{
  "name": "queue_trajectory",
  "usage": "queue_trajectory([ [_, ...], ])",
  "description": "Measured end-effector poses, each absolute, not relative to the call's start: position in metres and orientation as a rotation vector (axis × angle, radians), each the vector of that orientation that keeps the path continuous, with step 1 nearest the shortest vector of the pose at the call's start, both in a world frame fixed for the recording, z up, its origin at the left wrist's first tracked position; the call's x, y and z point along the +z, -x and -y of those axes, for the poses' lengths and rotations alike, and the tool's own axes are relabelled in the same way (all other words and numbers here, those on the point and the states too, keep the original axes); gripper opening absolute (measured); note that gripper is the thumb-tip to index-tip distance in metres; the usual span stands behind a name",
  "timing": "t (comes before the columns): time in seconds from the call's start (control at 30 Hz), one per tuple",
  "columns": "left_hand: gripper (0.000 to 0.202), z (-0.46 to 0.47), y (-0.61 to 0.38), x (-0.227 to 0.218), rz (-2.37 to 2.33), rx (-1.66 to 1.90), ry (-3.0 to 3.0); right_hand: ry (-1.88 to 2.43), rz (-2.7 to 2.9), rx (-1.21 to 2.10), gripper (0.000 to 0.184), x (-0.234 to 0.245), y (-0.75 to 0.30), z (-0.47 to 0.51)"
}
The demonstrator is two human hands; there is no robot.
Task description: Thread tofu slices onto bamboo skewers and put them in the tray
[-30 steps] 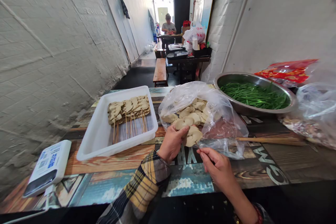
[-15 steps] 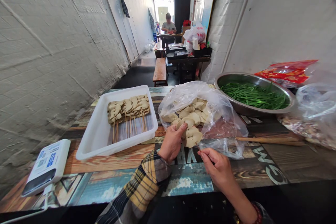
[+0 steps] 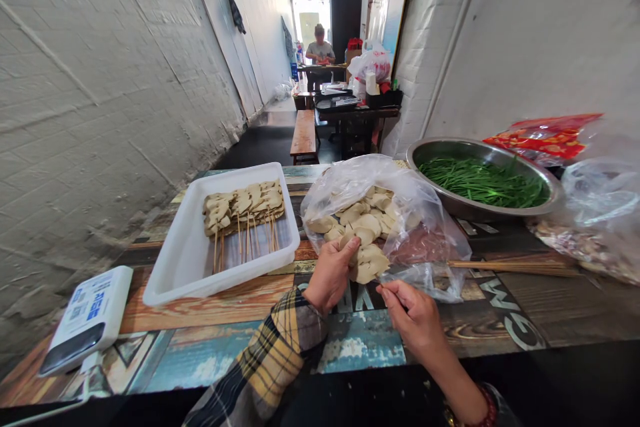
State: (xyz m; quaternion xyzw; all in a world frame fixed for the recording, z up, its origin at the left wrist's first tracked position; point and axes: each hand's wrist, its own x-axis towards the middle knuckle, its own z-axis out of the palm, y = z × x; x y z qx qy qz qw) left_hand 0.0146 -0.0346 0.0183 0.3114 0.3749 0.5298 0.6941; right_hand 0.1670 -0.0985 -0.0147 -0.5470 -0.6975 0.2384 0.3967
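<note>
My left hand [image 3: 331,273] pinches a pale beige food slice between thumb and fingers, at the near edge of an open plastic bag [image 3: 430,233]. Inside that bag lies a heap of similar loose slices [image 3: 370,217]. Just right of the left hand, threaded slices [image 3: 371,263] hang on a skewer. My right hand [image 3: 413,313] is closed on the skewer's near end, most of which its fingers hide. A white plastic tray [image 3: 175,273] to the left holds stacked finished skewers [image 3: 243,207], their bare sticks pointing toward me.
Bare bamboo sticks [image 3: 510,268] lie on the table to the right. Behind them stands a metal basin [image 3: 553,203] of green chives [image 3: 480,180], with plastic bags [image 3: 600,193] beside it. A white device [image 3: 87,320] sits at the left. A person [image 3: 320,52] sits far back.
Both hands stay nearly in place. The left hand and the threaded slices have shifted slightly to the right, toward the right hand.
</note>
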Motion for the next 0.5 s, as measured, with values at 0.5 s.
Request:
queue_trajectory([
  [0.5, 0.037, 0.0359, -0.0167, 0.0201, -0.847, 1.167, -0.711, 1.362, 1.705, 0.611, 0.028, -0.0119, -0.1655, 0.0981],
])
